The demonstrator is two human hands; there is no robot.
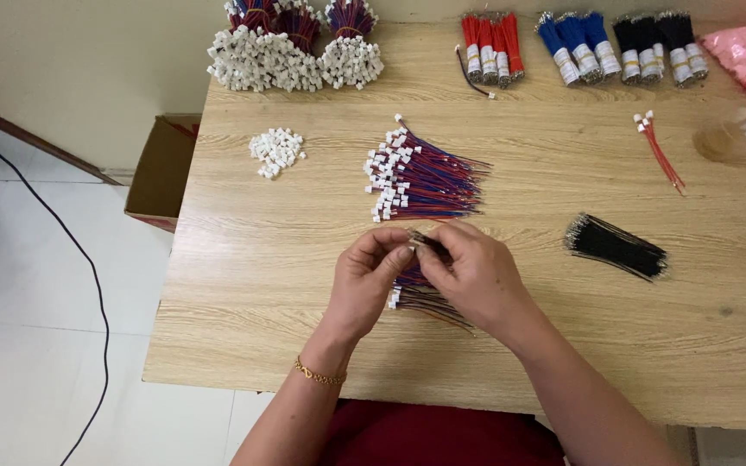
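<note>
Both hands meet over the pale, grained wooden bench (pixel 252 285). The left hand (pixel 371 278) pinches narrow on a thin dark wire (pixel 427 242), and the right hand (pixel 470 272) grips the same wire from the other side. Beneath them lies a small bundle of red-blue leads (pixel 420 299) with white plastic plugs. Just beyond, a larger fanned bundle (pixel 420 177); a loose heap of white connector housings (pixel 276 151) sits well left.

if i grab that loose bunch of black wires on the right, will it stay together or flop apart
The black wire bunch is probably light and floppy: thin strands. No band or tie shows around it, and its ends fan out, so strands would likely splay or slip free.
</note>
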